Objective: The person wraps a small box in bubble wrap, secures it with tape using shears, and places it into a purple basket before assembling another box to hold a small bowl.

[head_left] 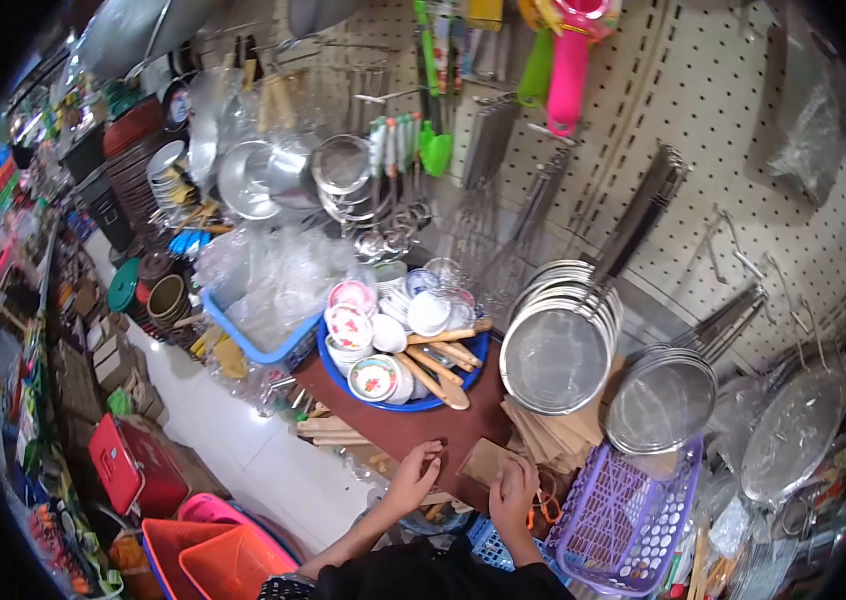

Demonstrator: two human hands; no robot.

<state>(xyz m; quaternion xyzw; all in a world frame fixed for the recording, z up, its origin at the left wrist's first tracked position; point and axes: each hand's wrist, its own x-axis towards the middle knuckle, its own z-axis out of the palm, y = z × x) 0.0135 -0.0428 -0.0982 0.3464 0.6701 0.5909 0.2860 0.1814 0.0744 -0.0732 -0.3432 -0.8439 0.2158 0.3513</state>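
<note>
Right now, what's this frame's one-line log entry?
right hand: touching flat brown piece | left hand: fingers bent, apart | nearby: purple basket, blue basin

A kitchenware shop — stacked strainers hung along pegboard

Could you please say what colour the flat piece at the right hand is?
The flat piece is light brown; head view.

Cream pegboard wall, white tiled floor
</note>
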